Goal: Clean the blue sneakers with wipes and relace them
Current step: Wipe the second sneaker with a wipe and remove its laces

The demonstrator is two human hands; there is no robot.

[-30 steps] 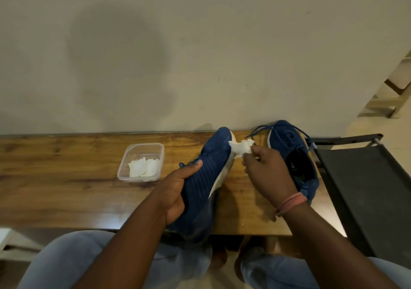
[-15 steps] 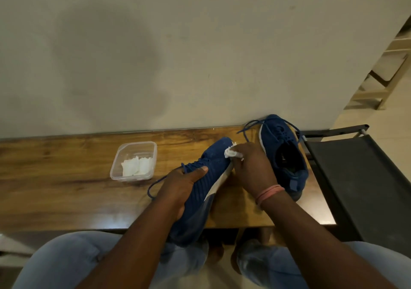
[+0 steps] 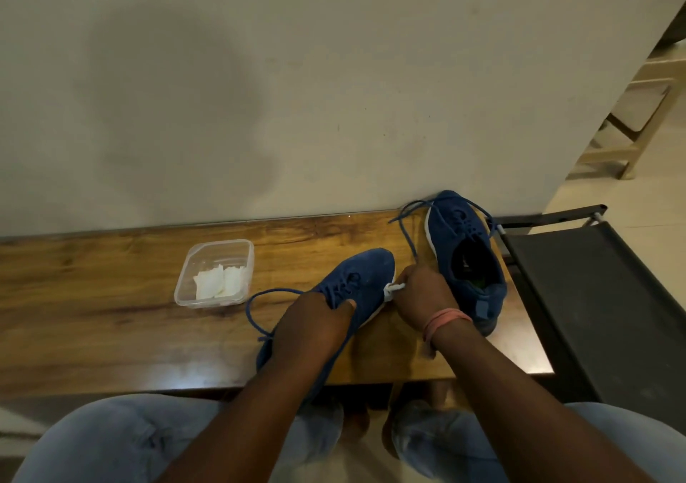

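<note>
A blue sneaker (image 3: 365, 272) lies on the wooden table (image 3: 111, 315), toe pointing away, with its loose blue lace (image 3: 256, 311) looping to the left. My left hand (image 3: 315, 324) grips it over the laces and tongue. My right hand (image 3: 423, 293) pinches a crumpled white wipe (image 3: 391, 289) against the sneaker's right side by the white sole. The second blue sneaker (image 3: 464, 252) stands upright at the table's right end, its laces undone and trailing toward the wall.
A clear plastic tub (image 3: 215, 272) with folded white wipes sits left of the held sneaker. A black chair (image 3: 594, 304) stands right beside the table. A plain wall runs along the table's far edge. My knees are below the near edge.
The held sneaker has come down from tilted up onto the table. My right hand with the wipe has slid from the toe tip to the sneaker's right side.
</note>
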